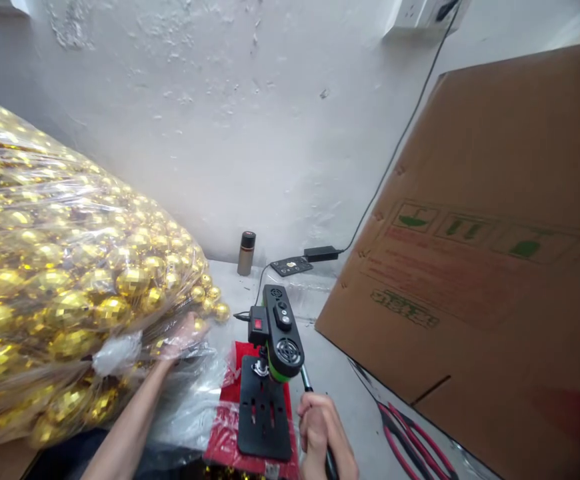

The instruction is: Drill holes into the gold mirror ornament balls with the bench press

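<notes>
A small black and green bench drill press (280,340) stands on its black slotted base plate (265,417) over a red mat (230,427). My right hand (323,433) is closed around the press's black lever handle, low at the front right. My left hand (183,337) reaches inside the open mouth of a big clear plastic bag (45,280) stuffed with gold faceted balls; the film blurs its fingers. Several gold balls (215,303) lie near the bag's mouth, close to that hand.
A large brown cardboard sheet (490,247) leans at the right. At the back by the white wall stand a small brown bottle (245,253), a black controller (291,266) and a power adapter (321,253) with its cable running up the wall. Red cables (405,440) lie bottom right.
</notes>
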The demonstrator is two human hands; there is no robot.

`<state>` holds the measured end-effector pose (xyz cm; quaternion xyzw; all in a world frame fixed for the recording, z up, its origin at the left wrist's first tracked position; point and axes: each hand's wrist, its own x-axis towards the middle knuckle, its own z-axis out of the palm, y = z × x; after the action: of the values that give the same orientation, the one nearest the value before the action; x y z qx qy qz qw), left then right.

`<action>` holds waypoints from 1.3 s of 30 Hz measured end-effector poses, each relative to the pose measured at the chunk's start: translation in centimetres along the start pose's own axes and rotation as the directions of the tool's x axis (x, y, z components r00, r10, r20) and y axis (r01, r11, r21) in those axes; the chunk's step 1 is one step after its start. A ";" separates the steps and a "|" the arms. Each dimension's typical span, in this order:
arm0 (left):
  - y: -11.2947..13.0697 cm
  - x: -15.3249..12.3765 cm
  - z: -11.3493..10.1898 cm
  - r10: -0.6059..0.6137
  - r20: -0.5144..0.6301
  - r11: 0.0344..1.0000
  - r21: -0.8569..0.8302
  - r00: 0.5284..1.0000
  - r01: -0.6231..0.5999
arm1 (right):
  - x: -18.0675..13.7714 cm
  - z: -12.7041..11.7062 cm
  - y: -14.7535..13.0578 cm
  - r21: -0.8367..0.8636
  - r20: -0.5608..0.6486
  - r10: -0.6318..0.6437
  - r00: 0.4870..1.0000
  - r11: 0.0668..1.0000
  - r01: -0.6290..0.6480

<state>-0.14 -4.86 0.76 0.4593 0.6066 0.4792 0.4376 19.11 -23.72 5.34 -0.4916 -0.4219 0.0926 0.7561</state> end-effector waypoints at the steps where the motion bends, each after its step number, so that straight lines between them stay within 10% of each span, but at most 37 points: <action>1: -0.1 -1.3 -0.1 -0.046 0.055 0.998 -0.030 0.997 0.047 | 0.1 -0.2 0.1 -0.003 0.011 0.008 1.000 1.000 -0.008; 6: -0.3 -8.6 0.3 -0.220 0.226 0.900 -0.329 0.949 0.287 | 1.6 -1.1 0.5 -0.017 0.124 -0.112 0.986 0.993 0.115; 11: -1.2 -13.6 2.5 -0.470 0.365 0.465 -0.672 0.804 0.577 | 3.7 -1.1 -1.1 -0.088 0.170 -0.099 0.980 0.989 0.115; 16: -4.1 -14.9 5.5 -0.415 0.443 0.557 -0.567 0.795 0.607 | 4.1 -1.1 -1.8 -0.139 0.215 -0.111 0.970 0.980 0.143; 25: -7.7 -12.9 7.9 -0.041 0.284 0.989 -0.125 0.958 0.080 | 3.3 -1.5 -0.9 -0.103 0.238 -0.144 0.961 0.980 0.173; 39: -8.1 -13.1 9.5 0.375 0.339 0.813 0.326 0.862 -0.482 | 2.9 -2.0 -0.3 -0.091 0.245 -0.164 0.955 0.977 0.191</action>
<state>10.55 -16.96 -7.51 0.7230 0.5084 0.3675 0.2894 22.33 -23.62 6.87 -0.4794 -0.5561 0.0579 0.6765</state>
